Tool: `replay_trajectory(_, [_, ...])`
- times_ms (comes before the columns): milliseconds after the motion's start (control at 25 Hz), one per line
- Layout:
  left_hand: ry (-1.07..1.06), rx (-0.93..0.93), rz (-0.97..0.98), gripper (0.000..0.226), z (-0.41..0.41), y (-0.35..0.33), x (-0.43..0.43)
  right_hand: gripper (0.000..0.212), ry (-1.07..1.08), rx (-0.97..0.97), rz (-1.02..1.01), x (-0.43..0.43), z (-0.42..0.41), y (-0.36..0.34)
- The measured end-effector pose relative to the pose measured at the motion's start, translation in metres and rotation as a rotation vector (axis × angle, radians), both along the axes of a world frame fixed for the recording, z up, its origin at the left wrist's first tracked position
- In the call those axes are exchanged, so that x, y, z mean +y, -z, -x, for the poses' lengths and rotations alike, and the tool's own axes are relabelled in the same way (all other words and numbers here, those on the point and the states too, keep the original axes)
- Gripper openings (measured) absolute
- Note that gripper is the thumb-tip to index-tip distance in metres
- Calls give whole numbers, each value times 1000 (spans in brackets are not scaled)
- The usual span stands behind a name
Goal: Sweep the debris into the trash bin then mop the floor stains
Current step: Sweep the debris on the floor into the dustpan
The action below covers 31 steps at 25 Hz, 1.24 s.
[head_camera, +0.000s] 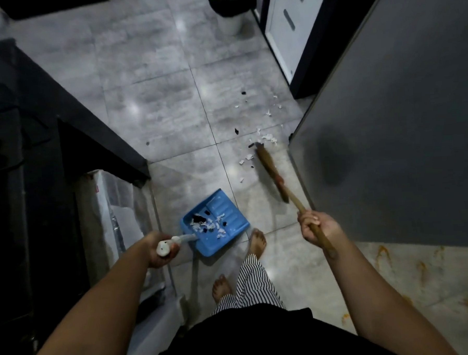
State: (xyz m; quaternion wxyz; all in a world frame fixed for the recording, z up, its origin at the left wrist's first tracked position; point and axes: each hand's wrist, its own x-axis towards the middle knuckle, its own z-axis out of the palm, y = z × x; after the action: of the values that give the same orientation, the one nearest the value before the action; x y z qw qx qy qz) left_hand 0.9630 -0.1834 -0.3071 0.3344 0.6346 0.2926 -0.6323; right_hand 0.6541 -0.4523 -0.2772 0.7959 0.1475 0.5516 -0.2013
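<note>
Blue plastic, the dustpan point(215, 223) is sitting on the floor just beyond the left hand point(160, 249), whose fingers point(174, 247) are clenching around its white handle point(176, 240). It is already carrying white and black scraps. The right hand point(315, 228) is wrapping its fingers point(309, 221) tight around the wooden stick of the broom point(270, 170), whose bristles are reaching well past them into the debris point(266, 139) near the grey door point(387, 115).

Risks, as I judge them: a hard stroke is likely to be flicking light scraps past the pan's lip or under the door, and tilting the pan while lifting could be spilling what is already in it. Bare feet are standing just beside the pan, so sharp bits could be hurting them.

Glossy grey tile point(147, 106) is reflecting ceiling lights in a narrow passage between a dark counter point(61, 118) and the door. The trash bin point(229, 12) is standing far beyond both hands. Orange stains point(422, 268) are waiting behind the right fingers, not yet mopped.
</note>
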Motion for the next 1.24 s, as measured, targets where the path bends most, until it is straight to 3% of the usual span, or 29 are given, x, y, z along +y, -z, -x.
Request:
replay_trajectory(80, [-30, 3, -7, 25, -7, -1, -28, 32, 54, -59, -57, -33, -15, 17])
replay_trajectory(200, [-46, -3, -17, 27, -21, 3, -72, 32, 37, 70, -40, -108, -43, 31])
replay_trajectory(320, [-62, 2, -44, 26, -33, 7, -115, 17, -67, 58, 8, -148, -68, 42])
replay_trajectory(440, [-114, 33, -55, 26, -47, 11, -152, 28, -176, 101, -39, -169, -90, 57])
replay_trajectory(600, [-174, 64, -47, 30, -53, 14, -182, 38, -518, 207, -51, -161, -95, 58])
replay_trajectory(800, [-206, 75, -43, 35, -59, 20, -210, 37, -814, 160, -128, -150, -69, 33])
replay_trajectory(1000, [-131, 66, -22, 36, -61, 19, -223, 35, -740, 136, -150, -147, -53, 7])
replay_trajectory(1240, [-100, 94, 5, 31, -90, 10, -201, 38, -258, 139, -107, -143, -59, 15])
